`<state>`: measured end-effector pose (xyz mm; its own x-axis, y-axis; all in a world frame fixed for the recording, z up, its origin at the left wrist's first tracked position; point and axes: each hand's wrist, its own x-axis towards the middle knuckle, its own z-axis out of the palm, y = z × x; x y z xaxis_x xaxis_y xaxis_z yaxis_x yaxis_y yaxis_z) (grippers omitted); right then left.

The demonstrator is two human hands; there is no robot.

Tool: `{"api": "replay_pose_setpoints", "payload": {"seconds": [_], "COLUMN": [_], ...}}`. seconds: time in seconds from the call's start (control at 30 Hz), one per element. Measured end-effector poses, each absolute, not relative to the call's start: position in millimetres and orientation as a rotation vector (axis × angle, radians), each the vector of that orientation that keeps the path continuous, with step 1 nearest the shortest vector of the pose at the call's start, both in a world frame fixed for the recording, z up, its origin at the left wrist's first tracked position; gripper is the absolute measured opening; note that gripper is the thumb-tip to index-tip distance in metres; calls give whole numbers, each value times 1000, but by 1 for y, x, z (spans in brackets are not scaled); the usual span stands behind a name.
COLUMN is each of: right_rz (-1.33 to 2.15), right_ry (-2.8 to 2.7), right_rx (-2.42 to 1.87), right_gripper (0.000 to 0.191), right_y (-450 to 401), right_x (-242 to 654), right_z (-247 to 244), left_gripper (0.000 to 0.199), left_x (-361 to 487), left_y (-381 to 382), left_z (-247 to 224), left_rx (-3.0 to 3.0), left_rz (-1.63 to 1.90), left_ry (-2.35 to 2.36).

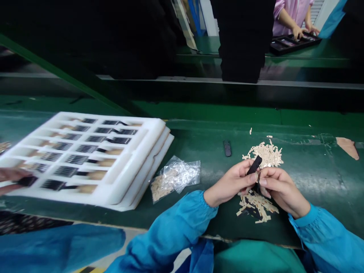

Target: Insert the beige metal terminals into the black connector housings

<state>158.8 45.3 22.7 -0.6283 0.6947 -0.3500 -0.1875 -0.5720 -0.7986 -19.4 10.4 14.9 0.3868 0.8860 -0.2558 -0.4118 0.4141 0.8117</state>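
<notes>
Between thumb and fingers, my left hand [231, 181] grips a small black plastic piece [255, 165] that tilts up to the right. My right hand [283, 186] is closed in a pinch at the lower end of that piece; what lies in its fingertips is too small and covered to name. Right behind my hands is a pile of small beige strips [265, 153]. Below my fingers a second heap of beige strips [260, 208] is spread, with some dark bits among them. A flat black part [227, 148] lies alone behind my left hand.
Stacked white foam trays [125, 178] hold rows of black pieces at left, where a co-worker's hand [13, 176] reaches in. Clear plastic bags [182, 172] lie beside them. A torn brown scrap [347, 147] is at right. Across the bench, another person handles a black tray [287, 42].
</notes>
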Motion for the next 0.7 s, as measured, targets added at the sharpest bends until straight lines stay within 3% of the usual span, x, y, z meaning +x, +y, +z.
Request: {"api": "replay_pose_setpoints", "payload": {"seconds": [0.23, 0.47, 0.7], "right_rz": [2182, 1929, 1704], "right_ry": [-1013, -1134, -1209], "right_rx": [-962, -1046, -1196], "right_gripper": [28, 20, 16], "right_y": [44, 50, 56], "right_x": [158, 164, 171], "right_z": [21, 21, 14], "left_gripper": [57, 38, 63], "left_x": [-15, -15, -19], "left_y": [10, 9, 3], "left_z": [12, 14, 12], "left_rx": [788, 768, 775], "left_rz": [952, 1021, 1018], "left_ry": [845, 1041, 895]}}
